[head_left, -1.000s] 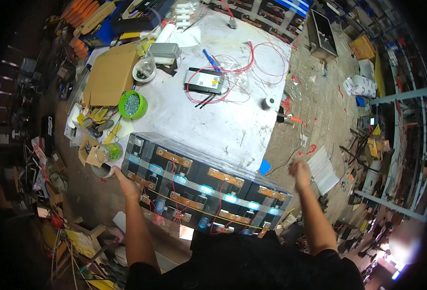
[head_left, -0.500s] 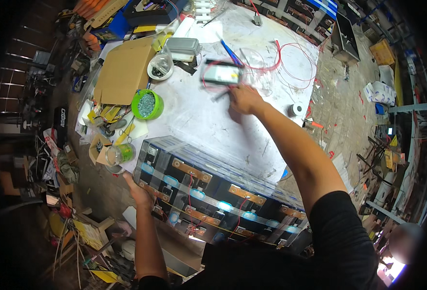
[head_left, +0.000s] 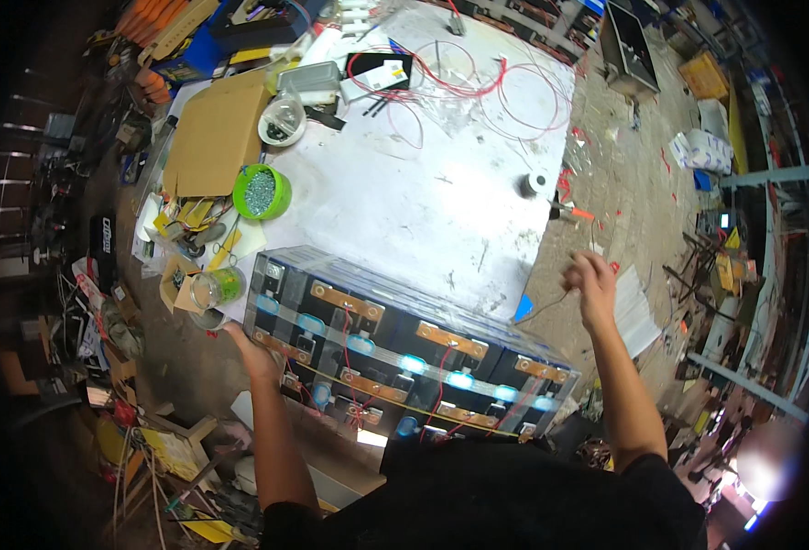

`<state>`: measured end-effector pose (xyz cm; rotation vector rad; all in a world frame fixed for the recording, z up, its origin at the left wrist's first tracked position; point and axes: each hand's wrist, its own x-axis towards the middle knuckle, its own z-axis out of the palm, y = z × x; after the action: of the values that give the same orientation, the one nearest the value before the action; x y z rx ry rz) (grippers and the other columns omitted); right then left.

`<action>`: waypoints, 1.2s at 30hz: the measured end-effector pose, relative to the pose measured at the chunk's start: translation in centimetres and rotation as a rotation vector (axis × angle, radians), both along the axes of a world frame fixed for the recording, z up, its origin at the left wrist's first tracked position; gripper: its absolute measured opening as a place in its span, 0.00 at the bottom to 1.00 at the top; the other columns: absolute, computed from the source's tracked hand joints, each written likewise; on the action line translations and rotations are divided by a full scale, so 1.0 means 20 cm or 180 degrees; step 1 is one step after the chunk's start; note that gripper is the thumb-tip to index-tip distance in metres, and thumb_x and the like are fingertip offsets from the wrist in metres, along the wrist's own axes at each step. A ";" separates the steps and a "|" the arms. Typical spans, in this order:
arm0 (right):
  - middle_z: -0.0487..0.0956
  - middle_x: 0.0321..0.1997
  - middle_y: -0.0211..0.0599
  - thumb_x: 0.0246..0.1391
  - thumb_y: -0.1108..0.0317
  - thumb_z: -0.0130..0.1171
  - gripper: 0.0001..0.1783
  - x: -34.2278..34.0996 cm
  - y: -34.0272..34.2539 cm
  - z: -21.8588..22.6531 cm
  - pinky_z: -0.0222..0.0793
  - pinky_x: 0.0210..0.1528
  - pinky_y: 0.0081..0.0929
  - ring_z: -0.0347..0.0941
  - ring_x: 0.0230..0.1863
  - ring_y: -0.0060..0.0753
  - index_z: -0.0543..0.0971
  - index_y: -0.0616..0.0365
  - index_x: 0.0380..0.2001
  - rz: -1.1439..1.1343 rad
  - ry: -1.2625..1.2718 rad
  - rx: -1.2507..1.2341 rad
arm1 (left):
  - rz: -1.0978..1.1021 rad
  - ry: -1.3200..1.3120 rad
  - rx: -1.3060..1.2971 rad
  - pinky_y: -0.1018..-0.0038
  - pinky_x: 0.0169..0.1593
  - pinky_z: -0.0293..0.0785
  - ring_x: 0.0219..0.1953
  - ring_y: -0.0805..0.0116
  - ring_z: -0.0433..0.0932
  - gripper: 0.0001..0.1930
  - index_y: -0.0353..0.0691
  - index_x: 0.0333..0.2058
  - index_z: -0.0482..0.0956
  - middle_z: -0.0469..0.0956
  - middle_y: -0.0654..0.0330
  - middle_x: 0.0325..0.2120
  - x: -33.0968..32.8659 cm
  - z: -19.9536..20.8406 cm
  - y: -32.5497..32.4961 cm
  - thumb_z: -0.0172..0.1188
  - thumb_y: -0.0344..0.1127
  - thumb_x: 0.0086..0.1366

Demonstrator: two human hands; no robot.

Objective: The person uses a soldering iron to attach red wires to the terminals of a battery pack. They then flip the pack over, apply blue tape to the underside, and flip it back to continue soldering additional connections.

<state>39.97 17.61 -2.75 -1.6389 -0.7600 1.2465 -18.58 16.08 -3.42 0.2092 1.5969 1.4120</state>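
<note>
A large battery pack (head_left: 414, 353) stands along the near edge of the table, its side with copper busbars, red wires and bluish round terminals facing me. My left hand (head_left: 260, 359) is braced against the pack's left end, its fingers partly hidden. Beyond the table's right edge, my right hand (head_left: 593, 286) hangs in the air with loosely bent fingers and nothing visible in them. A thin dark cord (head_left: 548, 306) runs close to it. The orange-handled tool (head_left: 577, 214) lies just above that hand at the table edge. Far off lies a black-and-white flat device (head_left: 375, 79).
Left on the table are a green tub of small metal parts (head_left: 279, 192), a cardboard piece (head_left: 217, 137), a clear jar (head_left: 217, 288) and a white bowl (head_left: 282, 119). Red wire loops (head_left: 524, 96) spread at the back. A small roll (head_left: 533, 185) stands near the right edge.
My right hand has left the flat device, which now lies farther back and left, and has swung right and nearer, past the table edge. My left hand stays at the battery pack's end.
</note>
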 end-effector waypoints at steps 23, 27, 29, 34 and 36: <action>0.83 0.50 0.44 0.71 0.42 0.41 0.30 -0.52 -1.20 -0.36 0.83 0.47 0.49 0.83 0.47 0.45 0.78 0.56 0.54 -0.1590 0.2997 -0.1456 | -0.0761 0.0504 0.0323 0.63 0.72 0.55 0.69 0.60 0.63 0.46 0.34 0.72 0.57 0.63 0.57 0.69 -0.19 -0.17 -0.02 0.38 0.72 0.74; 0.83 0.50 0.44 0.71 0.42 0.41 0.31 -0.52 -1.20 -0.36 0.83 0.47 0.49 0.83 0.47 0.45 0.78 0.56 0.54 -0.1624 0.2968 -0.1409 | -0.0501 0.0436 0.0204 0.64 0.73 0.52 0.70 0.59 0.61 0.45 0.33 0.72 0.56 0.61 0.56 0.71 -0.15 -0.16 0.00 0.35 0.70 0.76; 0.83 0.50 0.45 0.71 0.42 0.41 0.31 -0.52 -1.19 -0.36 0.83 0.47 0.49 0.83 0.47 0.45 0.78 0.56 0.54 -0.1651 0.2979 -0.1393 | -0.0707 0.0449 0.0459 0.64 0.73 0.52 0.70 0.58 0.60 0.46 0.33 0.72 0.56 0.61 0.55 0.71 -0.11 -0.12 0.01 0.35 0.71 0.76; 0.83 0.50 0.45 0.71 0.41 0.41 0.31 -0.51 -1.19 -0.33 0.84 0.46 0.49 0.83 0.47 0.45 0.78 0.56 0.54 -0.1636 0.2919 -0.1442 | -0.0603 0.0387 0.0269 0.62 0.73 0.53 0.70 0.58 0.61 0.47 0.34 0.72 0.57 0.62 0.54 0.70 -0.14 -0.13 0.01 0.36 0.73 0.74; 0.83 0.50 0.45 0.71 0.41 0.41 0.31 -0.49 -1.19 -0.31 0.84 0.46 0.49 0.83 0.47 0.45 0.78 0.56 0.54 -0.1635 0.2904 -0.1484 | -0.0609 0.0518 0.0277 0.61 0.72 0.55 0.69 0.58 0.62 0.45 0.36 0.72 0.57 0.62 0.54 0.70 -0.09 -0.10 0.02 0.36 0.72 0.75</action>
<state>30.11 -6.10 -9.05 -1.2514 0.5115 1.6227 -20.45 16.45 -5.38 0.5263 1.6004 1.3438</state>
